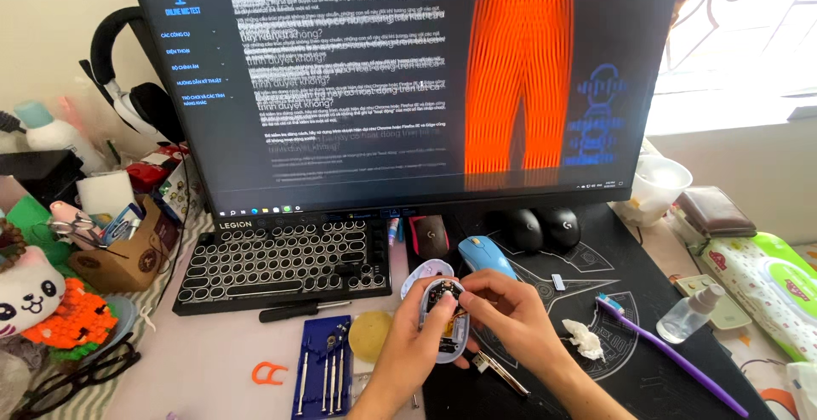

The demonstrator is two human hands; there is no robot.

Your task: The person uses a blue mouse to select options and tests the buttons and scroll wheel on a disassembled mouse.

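An opened computer mouse (444, 318), its top shell off and the circuit board exposed, is held low at the centre of the view, just above the front edge of the table (213, 360). It is cradled from below and from the left by the left hand (408, 348), whose grip is closed around the pale lower shell. The right hand (502, 305) is brought in from the right, its fingertips pinched together over the board; whether something small is held between them cannot be told.

For work of this kind, the shell is best kept level and steady in the left hand, so that loose parts are not tipped out. The fingertips of the right hand should be moved gently and kept off the fine components, and light pressure alone should be used on the board.

Just behind the mouse a rounded pale shell piece (423, 274) is lying, and beyond it a blue mouse (485, 256). To the left, a blue tray of small screwdrivers (323, 365) is laid close by, with a round yellowish pad (370, 335) beside it. A black-handled screwdriver (302, 309) rests in front of the black keyboard (285, 262). A purple toothbrush (672, 354) lies well apart on the right, on the black mat (647, 369).
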